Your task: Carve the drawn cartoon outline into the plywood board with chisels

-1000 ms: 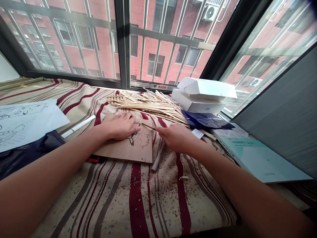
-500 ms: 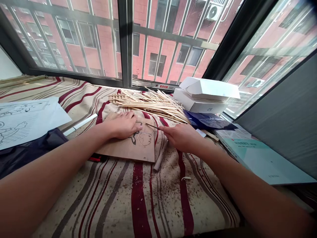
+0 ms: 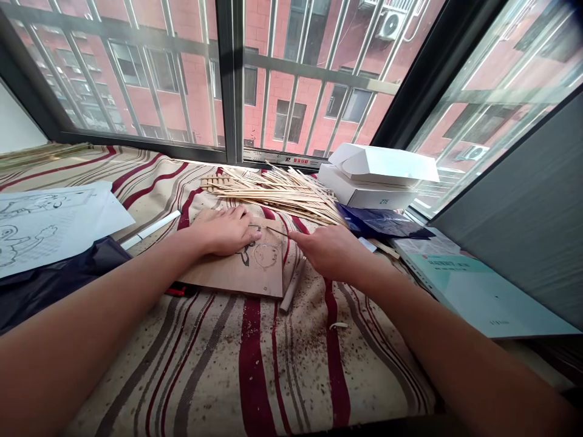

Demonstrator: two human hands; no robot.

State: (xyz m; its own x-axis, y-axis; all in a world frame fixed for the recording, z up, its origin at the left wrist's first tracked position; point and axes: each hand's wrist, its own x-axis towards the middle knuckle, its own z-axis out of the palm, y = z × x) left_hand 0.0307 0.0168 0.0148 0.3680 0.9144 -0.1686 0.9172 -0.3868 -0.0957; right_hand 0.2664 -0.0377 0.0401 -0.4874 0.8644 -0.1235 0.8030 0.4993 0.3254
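Head view: striped cloth (image 3: 218, 370) under everything, window (image 3: 233, 91) at far side w/ metal bars & reddish bldg beyond.
L hand (image 3: 228, 233): palm down on the board's far-L part, fingers laid out fairly flat, loosely together, no grip on anything; thumb reaches R, nr the drawn lines.
R hand (image 3: 330, 252): fingers closed around a thin tool (image 3: 277, 232), index finger out along it; tool points L over the board's far-R part, tip nr L thumb. Can't tell if tip touches wood.
Board (image 3: 241, 278): wooden, flat on cloth, mid-scene btwn both arms; dark figure & round sketched outline on its R half, small mark nr its near-R corner.
Grey rod (image 3: 292, 290): on cloth, just R of board, far end close to R hand.
Red item (image 3: 176, 292): nr board's near-L corner, partly hidden by L arm.
Crumbs & curl: bits scattered on near cloth, pale curl (image 3: 338, 326) nr R arm.
Far side: loose pile of thin sticks (image 3: 277, 195) behind board; white box (image 3: 378, 182) to their R, dark blue wrap (image 3: 385, 223) in front of it.
R side: pale green book (image 3: 492, 297), lying flat.
L side: drawn sheets (image 3: 59, 227) partly over a dark bag (image 3: 77, 276); white strip (image 3: 152, 229) btwn sheets & board.
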